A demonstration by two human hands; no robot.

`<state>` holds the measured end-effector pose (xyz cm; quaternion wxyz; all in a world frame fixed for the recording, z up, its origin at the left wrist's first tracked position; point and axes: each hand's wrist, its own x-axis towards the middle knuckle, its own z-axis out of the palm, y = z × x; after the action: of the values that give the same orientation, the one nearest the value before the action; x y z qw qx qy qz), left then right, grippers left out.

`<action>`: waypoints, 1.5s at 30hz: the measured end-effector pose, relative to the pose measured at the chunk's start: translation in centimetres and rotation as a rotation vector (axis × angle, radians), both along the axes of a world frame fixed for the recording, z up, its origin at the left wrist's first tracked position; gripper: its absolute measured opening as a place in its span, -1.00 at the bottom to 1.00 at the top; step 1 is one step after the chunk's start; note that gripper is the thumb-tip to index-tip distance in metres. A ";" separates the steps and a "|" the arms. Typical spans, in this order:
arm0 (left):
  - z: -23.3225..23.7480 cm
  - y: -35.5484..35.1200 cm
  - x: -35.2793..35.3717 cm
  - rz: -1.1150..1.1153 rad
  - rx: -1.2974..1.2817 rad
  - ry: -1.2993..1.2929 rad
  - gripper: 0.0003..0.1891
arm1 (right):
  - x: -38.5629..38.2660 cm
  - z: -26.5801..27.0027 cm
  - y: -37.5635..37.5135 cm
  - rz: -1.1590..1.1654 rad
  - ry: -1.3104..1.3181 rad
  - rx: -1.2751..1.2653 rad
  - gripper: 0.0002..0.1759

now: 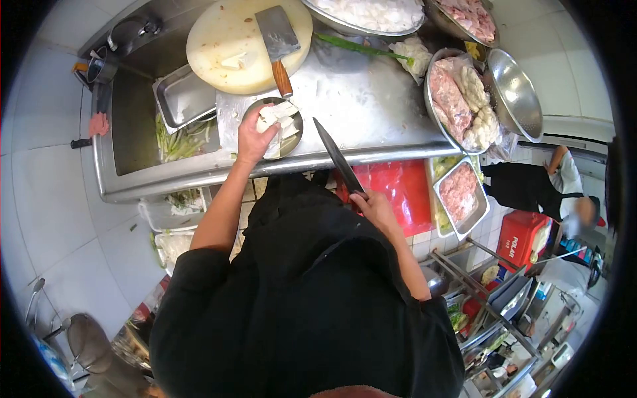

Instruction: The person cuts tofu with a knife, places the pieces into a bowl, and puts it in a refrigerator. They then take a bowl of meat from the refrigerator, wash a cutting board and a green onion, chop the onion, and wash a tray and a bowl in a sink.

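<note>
My left hand (253,138) is at the left side of a round metal bowl (296,138), its fingers closed around some white chunks (268,117). More white pieces lie in the bowl, which stands near the counter's front edge. My right hand (378,211) grips the handle of a long dark-bladed knife (335,154). Its blade points up and to the left, over the front edge of the steel counter (378,99), with the tip to the right of the bowl. Behind the bowl, a wooden-handled cleaver (277,33) rests on a round cutting board (215,36).
Left of the board is a sink (133,113) with a metal tray (184,93) and green stalks (178,142). A large bowl (434,109) of meat and cauliflower stands at right beside a colander (514,93). Below sits a tray of minced meat (459,192). Another person (537,186) stands farther right.
</note>
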<state>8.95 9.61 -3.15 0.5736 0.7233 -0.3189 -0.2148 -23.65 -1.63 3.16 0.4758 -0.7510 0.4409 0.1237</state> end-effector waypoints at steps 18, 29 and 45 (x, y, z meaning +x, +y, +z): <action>-5.0 1.9 2.9 0.369 -0.180 0.133 -0.74 | 0.3 -5.6 -1.5 -0.072 -0.126 0.034 -0.60; -2.5 1.8 1.5 0.267 0.008 -0.081 -0.37 | 2.2 -3.1 -2.6 -0.066 -0.083 0.072 -0.66; 0.5 0.3 7.7 0.102 0.214 -0.429 -0.62 | 4.4 -2.8 -2.9 0.202 -0.048 -0.281 -0.70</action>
<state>16.66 9.93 -2.66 0.4230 0.8242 -0.3718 -0.0593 -19.24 -4.53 0.33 0.3615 -0.8533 0.3649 0.0899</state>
